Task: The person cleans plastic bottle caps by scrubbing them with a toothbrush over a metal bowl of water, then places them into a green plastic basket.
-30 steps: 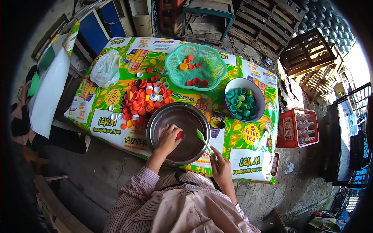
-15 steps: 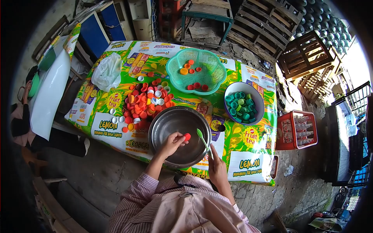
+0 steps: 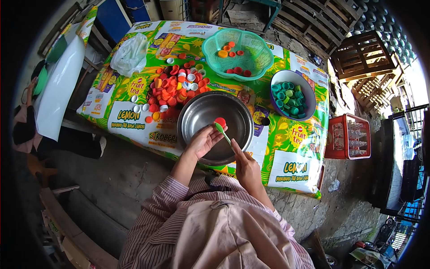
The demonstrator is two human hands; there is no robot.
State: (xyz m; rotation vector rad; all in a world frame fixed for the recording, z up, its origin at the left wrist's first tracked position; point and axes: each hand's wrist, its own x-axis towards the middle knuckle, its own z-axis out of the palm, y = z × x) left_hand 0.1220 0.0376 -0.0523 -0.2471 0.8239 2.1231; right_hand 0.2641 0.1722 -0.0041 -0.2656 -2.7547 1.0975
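Note:
My left hand (image 3: 202, 142) pinches a red bottle cap (image 3: 221, 120) above a round steel basin (image 3: 191, 114). In my right hand (image 3: 247, 169) is a light green toothbrush (image 3: 225, 136), its head up against the cap. Bristles are too small to make out. Behind the basin, to the left, lies a heap of mostly red and orange bottle caps (image 3: 172, 89) with some white ones. A turquoise plastic basket (image 3: 210, 60) at the back holds several red and orange caps. On the right, a white bowl with a purple outside (image 3: 306, 83) contains green caps (image 3: 291, 99).
A crumpled clear plastic bag (image 3: 130, 54) lies at the table's left back. The table wears a printed cover (image 3: 136, 85). A red crate of bottles (image 3: 348, 136) stands on the floor to the right. At far left, another person's hand (image 3: 32, 87) touches something green.
Both hands have drawn together, and the toothbrush head has come to the red cap. The cap has turned to face it. My view has tilted down, so the table appears higher.

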